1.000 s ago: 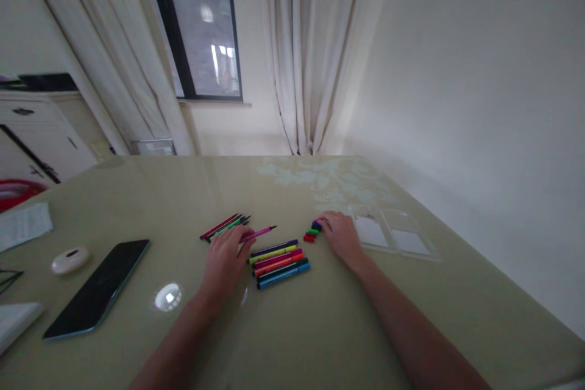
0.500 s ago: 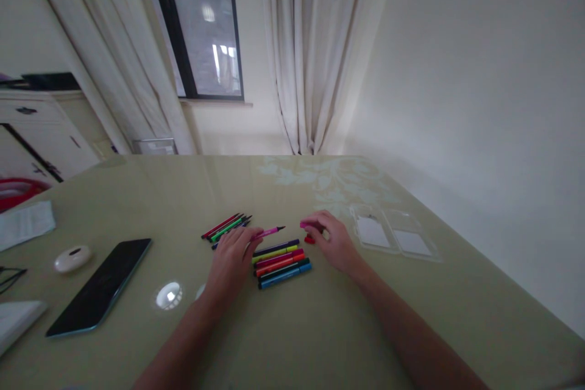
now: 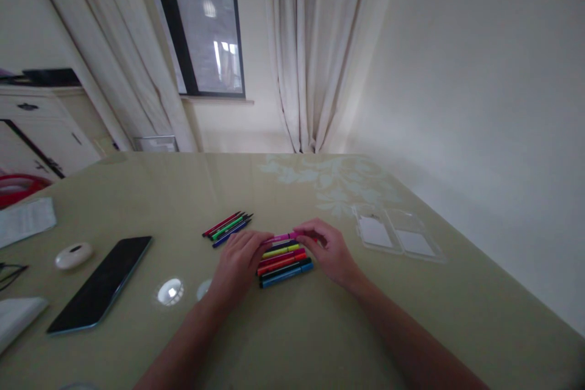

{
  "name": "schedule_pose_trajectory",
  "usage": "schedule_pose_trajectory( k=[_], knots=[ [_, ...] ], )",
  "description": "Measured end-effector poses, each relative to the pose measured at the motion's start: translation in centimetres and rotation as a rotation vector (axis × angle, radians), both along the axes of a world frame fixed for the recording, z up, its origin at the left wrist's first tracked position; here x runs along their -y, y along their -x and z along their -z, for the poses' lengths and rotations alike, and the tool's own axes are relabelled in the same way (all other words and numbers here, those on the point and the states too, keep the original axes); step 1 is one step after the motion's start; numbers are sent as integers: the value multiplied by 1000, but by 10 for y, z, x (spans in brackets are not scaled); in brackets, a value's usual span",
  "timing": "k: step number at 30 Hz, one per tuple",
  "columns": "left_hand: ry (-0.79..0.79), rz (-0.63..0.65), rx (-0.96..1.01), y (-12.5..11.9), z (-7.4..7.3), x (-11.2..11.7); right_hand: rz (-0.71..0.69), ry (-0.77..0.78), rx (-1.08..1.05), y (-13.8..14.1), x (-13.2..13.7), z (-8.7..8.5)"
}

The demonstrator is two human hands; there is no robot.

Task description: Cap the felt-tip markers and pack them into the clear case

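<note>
A pink felt-tip marker (image 3: pixel 282 237) lies level between my two hands, above a row of capped markers. My left hand (image 3: pixel 238 254) grips its barrel. At the other end, the fingers of my right hand (image 3: pixel 325 248) pinch the pink cap (image 3: pixel 297 234), which sits over the tip. Just below are several capped markers in a row, among them a yellow one (image 3: pixel 281 251), an orange one (image 3: pixel 281 262) and a blue one (image 3: pixel 287 275). Beyond my left hand lies a group of uncapped markers (image 3: pixel 227 229) in red, green and blue. A bit of red shows behind my right fingers, mostly hidden.
An open clear plastic case (image 3: pixel 397 236) with white inserts lies at the right. On the left are a black tablet (image 3: pixel 103 283), a white round device (image 3: pixel 74 255), a cloth-like white sheet (image 3: pixel 27 222) and a white box edge (image 3: pixel 18 320). The wall borders the table's right side.
My right hand has brought the pink cap left onto the marker's bare tip, while my left hand moved slightly right. The tip, visible before, is now covered.
</note>
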State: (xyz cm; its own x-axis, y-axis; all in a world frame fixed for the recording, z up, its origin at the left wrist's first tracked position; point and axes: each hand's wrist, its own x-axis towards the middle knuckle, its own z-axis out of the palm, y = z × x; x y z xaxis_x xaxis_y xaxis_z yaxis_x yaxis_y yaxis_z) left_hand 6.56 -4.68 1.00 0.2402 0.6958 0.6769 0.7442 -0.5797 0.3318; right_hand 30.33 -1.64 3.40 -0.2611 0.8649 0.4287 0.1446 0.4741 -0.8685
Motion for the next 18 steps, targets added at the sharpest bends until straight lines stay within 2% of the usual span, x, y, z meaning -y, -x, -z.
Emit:
schedule_pose_trajectory(
  k=[6,12,18],
  knots=[
    [-48,100,96,-2,-4,4,-40,170,-96,-1,0,0],
    [-40,116,94,-7,-1,9,-52,167,-95,-1,2,-3],
    [55,136,-117,-7,0,5,-87,171,37,3,0,5]
  ],
)
